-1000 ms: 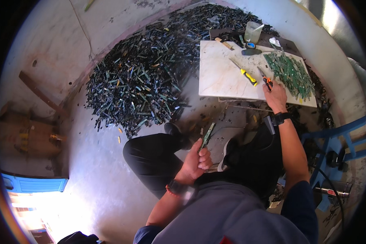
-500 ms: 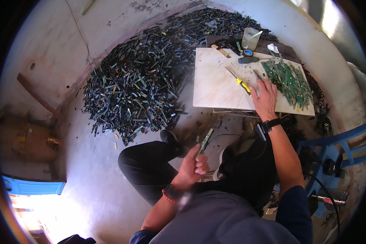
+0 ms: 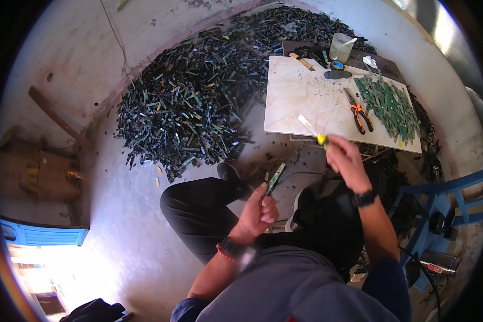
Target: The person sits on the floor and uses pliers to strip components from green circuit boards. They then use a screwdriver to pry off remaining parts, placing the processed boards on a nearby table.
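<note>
My left hand (image 3: 258, 213) is closed round a narrow green circuit board strip (image 3: 275, 180), which sticks up past the thumb above my lap. Off the near edge of the pale board (image 3: 295, 102), my right hand (image 3: 346, 163) grips a scraper (image 3: 310, 126) with a yellow-and-black handle. Its flat narrow blade points up and left over the board's edge. Pliers (image 3: 359, 111) with orange-and-black handles lie on the board beyond that hand. At the board's right side is a heap of green circuit board strips (image 3: 389, 110).
A big pile of dark strips (image 3: 182, 107) covers the floor at the far left. Along the board's back stand a plastic cup (image 3: 341, 48), a blue tape roll (image 3: 337, 65) and a dark-handled tool (image 3: 337, 75). A blue chair (image 3: 440, 196) is at the right, near a steel flask (image 3: 440, 263).
My right hand has left the pliers on the board and come nearer, now holding the scraper that lay there. My left hand still holds the strip, nearly unmoved.
</note>
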`<state>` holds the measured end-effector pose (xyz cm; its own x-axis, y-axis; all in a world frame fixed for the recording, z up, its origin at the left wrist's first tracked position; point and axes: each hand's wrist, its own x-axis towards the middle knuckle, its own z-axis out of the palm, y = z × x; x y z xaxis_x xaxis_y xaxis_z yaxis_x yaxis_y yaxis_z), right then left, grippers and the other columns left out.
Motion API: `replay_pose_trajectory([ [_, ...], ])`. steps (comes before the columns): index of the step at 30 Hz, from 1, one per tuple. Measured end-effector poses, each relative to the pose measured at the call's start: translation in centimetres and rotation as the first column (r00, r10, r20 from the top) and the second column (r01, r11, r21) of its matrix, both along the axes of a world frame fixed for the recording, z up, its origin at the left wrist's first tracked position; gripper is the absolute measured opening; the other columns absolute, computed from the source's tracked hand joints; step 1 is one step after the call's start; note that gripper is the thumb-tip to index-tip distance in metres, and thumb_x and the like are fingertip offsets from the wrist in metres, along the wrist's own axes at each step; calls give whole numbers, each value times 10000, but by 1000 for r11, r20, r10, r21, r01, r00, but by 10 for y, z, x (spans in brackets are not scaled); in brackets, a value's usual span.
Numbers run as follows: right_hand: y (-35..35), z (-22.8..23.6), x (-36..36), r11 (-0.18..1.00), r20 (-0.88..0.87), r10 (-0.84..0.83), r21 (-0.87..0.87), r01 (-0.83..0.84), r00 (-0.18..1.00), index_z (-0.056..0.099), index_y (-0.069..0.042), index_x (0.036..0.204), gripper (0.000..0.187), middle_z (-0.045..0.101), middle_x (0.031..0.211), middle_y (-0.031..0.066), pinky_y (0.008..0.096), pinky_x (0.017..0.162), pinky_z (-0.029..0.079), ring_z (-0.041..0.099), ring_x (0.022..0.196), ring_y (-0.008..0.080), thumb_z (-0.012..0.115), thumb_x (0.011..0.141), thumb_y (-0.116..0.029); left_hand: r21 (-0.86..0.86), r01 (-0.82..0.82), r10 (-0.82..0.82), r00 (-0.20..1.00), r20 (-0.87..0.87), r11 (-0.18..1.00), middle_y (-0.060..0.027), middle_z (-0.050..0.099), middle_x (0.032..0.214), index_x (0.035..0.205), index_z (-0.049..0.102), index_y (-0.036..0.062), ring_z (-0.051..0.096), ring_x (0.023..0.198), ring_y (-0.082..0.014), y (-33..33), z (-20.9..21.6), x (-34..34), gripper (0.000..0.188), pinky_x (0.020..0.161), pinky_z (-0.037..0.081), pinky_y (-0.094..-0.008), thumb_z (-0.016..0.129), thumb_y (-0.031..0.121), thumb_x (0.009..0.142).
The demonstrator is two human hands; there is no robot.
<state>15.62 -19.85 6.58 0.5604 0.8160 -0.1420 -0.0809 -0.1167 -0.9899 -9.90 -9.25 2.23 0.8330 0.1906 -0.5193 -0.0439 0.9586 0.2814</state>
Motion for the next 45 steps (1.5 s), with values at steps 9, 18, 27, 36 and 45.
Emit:
replay_pose_trajectory([
  [9,-64,12,-72,999,144,7,-43,-1,990,624,43,1080,244,583,751,5,192,561,414,498,633,47,636,897,-119,41,1,0,1000,-27,999,53,239,512,584,346,172,210,425,-101,-4,-4,-1,492,460,216,-268,448,478,955],
  [18,-67,12,-80,999,328,-29,-22,39,944,633,43,1046,220,631,771,44,200,586,445,546,652,52,650,884,-105,22,9,-9,1000,-15,1000,51,241,511,559,332,173,213,421,-100,-10,-2,0,517,448,204,-266,461,492,945],
  [27,-69,14,-85,998,222,-16,-49,27,975,626,43,1050,216,599,736,23,200,567,442,534,618,55,639,890,-101,25,15,-14,1000,-14,1000,53,245,514,565,328,175,214,423,-99,-12,-1,-2,512,446,202,-264,454,488,951],
  [36,-70,22,-87,996,85,6,-91,1,996,617,39,1036,223,599,741,31,194,538,419,518,598,48,611,916,-149,-31,73,-73,997,-4,997,56,234,518,570,327,182,202,424,-98,-11,-3,-1,502,433,194,-264,432,479,961],
  [45,-65,23,-83,998,-488,-61,-29,53,871,595,-10,1033,233,533,687,-1,186,478,326,410,529,46,531,963,-224,-26,93,-93,996,-1,995,58,226,511,563,328,186,200,419,-97,-11,-3,-3,506,426,189,-263,434,484,958],
])
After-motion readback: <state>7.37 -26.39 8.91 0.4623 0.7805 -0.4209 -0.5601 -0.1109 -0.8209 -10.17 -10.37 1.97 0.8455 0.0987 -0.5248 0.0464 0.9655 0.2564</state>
